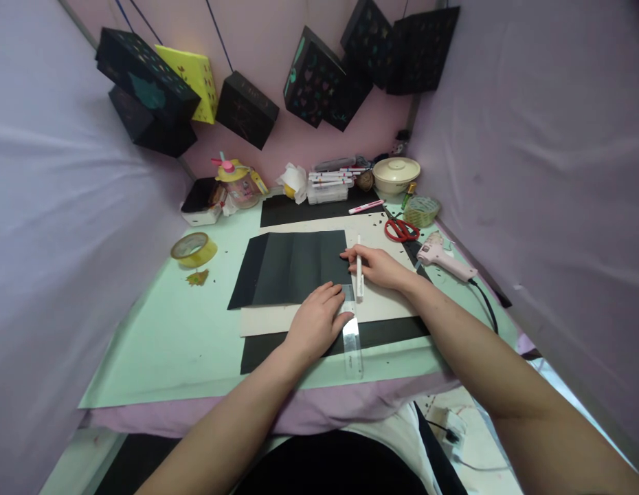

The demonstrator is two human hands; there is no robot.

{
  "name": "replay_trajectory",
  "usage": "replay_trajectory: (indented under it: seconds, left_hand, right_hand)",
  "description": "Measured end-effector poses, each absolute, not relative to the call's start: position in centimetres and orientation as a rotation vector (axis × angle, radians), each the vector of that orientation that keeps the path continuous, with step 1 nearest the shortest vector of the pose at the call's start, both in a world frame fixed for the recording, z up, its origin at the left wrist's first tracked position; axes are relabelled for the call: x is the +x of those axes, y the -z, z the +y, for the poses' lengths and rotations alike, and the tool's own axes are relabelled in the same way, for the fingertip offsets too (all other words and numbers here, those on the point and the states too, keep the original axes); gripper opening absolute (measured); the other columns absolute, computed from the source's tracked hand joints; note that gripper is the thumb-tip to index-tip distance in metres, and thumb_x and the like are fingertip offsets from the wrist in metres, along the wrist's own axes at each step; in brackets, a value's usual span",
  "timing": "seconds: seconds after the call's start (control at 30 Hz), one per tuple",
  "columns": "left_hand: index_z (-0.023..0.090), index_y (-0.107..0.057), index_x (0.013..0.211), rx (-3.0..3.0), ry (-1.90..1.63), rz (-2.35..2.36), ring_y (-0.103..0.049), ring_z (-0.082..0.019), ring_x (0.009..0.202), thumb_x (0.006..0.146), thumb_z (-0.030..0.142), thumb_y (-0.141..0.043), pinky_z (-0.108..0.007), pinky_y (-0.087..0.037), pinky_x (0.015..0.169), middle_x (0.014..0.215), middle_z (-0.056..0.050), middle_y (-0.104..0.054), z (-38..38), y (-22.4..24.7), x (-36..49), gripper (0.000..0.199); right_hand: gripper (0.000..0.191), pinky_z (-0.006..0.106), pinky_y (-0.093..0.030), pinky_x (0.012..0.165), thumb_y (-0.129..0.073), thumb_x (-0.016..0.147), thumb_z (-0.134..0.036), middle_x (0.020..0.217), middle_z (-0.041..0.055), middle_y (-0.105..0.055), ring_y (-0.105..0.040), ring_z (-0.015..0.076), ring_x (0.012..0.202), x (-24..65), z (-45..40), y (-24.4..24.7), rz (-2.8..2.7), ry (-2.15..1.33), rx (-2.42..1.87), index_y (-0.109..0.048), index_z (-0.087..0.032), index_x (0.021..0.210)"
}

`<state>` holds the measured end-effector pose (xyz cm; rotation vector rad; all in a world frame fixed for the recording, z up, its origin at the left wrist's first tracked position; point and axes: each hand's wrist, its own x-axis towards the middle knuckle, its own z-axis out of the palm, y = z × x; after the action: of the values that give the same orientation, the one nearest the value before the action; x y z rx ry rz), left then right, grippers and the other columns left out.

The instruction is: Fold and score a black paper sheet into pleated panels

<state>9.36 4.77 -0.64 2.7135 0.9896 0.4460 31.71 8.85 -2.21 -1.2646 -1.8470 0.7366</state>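
Note:
A creased sheet of black paper [299, 265] lies on a white board [273, 320], with more black paper [391, 333] beneath. My left hand [319, 317] rests palm down at the sheet's lower edge, fingers spread, touching the upper part of a clear ruler [352, 347]. The ruler points toward the table's front edge. In my right hand [376, 267], at the sheet's right edge, is a white pen [359, 271], held nearly in line with the ruler. The fingers of that hand are bent around the pen, and its fingertips reach the black paper.
Red scissors [402, 230] and a pink glue gun [446, 261] with a cord lie right. Yellow tape [194, 249] sits left. Pens [330, 180], a lidded bowl [396, 173] and a jug [240, 185] stand behind. Black boxes [247, 110] hang above; cloth walls flank both sides.

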Motion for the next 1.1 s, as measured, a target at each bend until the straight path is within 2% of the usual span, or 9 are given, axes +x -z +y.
replay_trajectory:
  seconds: [0.23,0.43,0.6,1.1]
  left_hand:
    - [0.012,-0.063,0.116,2.723,-0.432,0.973,-0.048,-0.029,0.129,0.090,0.036,-0.057,-0.044,-0.039,0.109,0.130,-0.012,-0.060,4.80,0.57,9.34,0.035]
    - [0.015,-0.063,0.116,2.720,-0.414,0.978,-0.047,-0.028,0.129,0.091,0.036,-0.057,-0.044,-0.040,0.108,0.131,-0.011,-0.060,4.70,0.41,9.34,0.033]
    - [0.013,-0.063,0.115,2.729,-0.434,0.970,-0.048,-0.029,0.128,0.091,0.036,-0.057,-0.044,-0.040,0.108,0.130,-0.012,-0.060,4.67,0.43,9.31,0.034]
    - [0.015,-0.064,0.113,2.751,-0.492,0.948,-0.051,-0.029,0.126,0.089,0.035,-0.060,-0.045,-0.043,0.106,0.127,-0.011,-0.062,4.75,0.80,9.13,0.032]
  right_hand:
    - [0.008,0.042,-0.045,0.097,-0.058,0.082,-0.023,0.118,0.0062,-0.068,-0.062,0.0215,0.112,31.78,8.82,2.07,-1.855,-0.746,-1.267,-0.057,-0.024,0.090]
    - [0.010,0.041,-0.045,0.097,-0.059,0.081,-0.022,0.118,0.0067,-0.068,-0.062,0.0216,0.112,31.81,8.90,2.21,-1.844,-0.748,-1.257,-0.057,-0.023,0.090]
    - [0.009,0.040,-0.045,0.096,-0.058,0.082,-0.023,0.118,0.0065,-0.068,-0.062,0.0211,0.112,31.82,8.97,2.30,-1.853,-0.747,-1.265,-0.057,-0.023,0.091]
    - [0.011,0.041,-0.045,0.097,-0.058,0.082,-0.021,0.118,0.0057,-0.068,-0.062,0.0214,0.112,31.76,8.94,2.25,-1.841,-0.766,-1.256,-0.058,-0.024,0.092]
